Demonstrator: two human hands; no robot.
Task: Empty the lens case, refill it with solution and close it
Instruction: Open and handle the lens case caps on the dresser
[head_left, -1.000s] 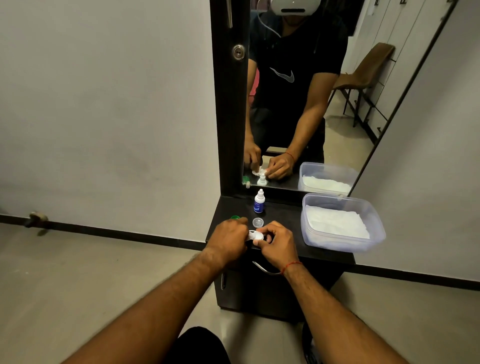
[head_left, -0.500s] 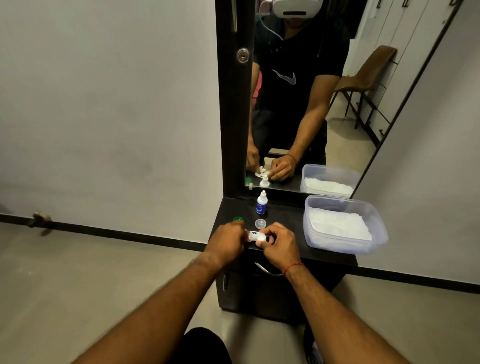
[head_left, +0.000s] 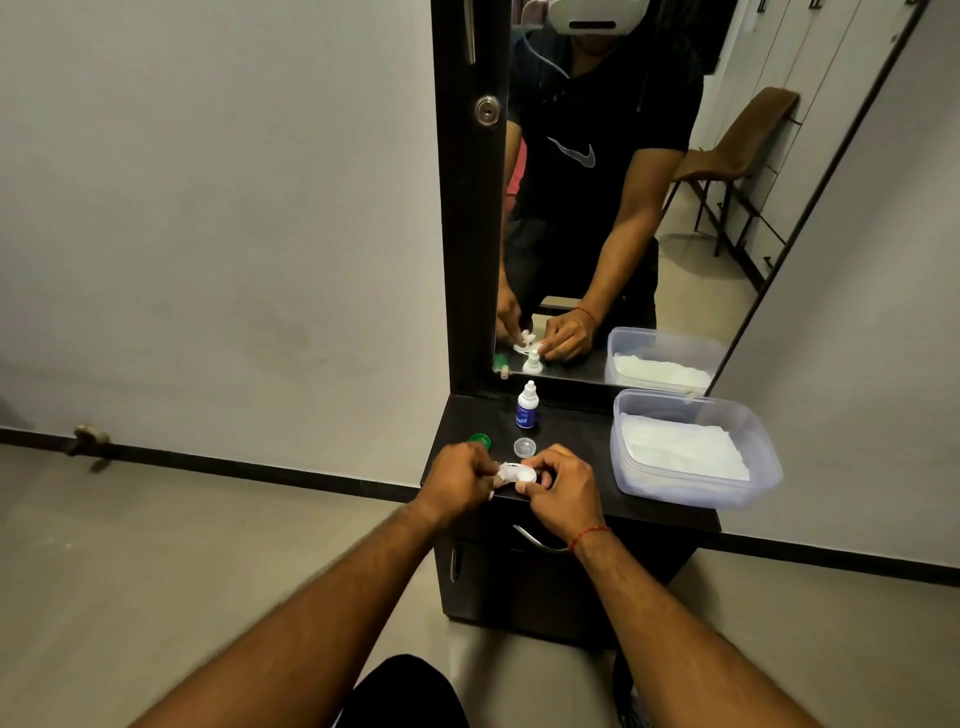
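Note:
The white lens case (head_left: 519, 474) is held over the front edge of the black cabinet top (head_left: 576, 441), gripped between both hands. My left hand (head_left: 460, 480) pinches its left end, with a bit of white tissue showing by the fingers. My right hand (head_left: 563, 491) holds its right end. A green cap (head_left: 480, 440) and a clear cap (head_left: 524, 446) lie on the top just behind the hands. The small white solution bottle (head_left: 527, 405) with a blue label stands upright further back, near the mirror.
A clear plastic tub (head_left: 691, 493) with white tissue inside sits on the right of the cabinet top. A tall mirror (head_left: 623, 208) rises behind, reflecting the person. A drawer handle (head_left: 535, 540) shows below the top. Grey floor lies to the left.
Both hands stay on the lens case at the same spot; the fingers have shifted slightly around it. The camera view has tilted a little.

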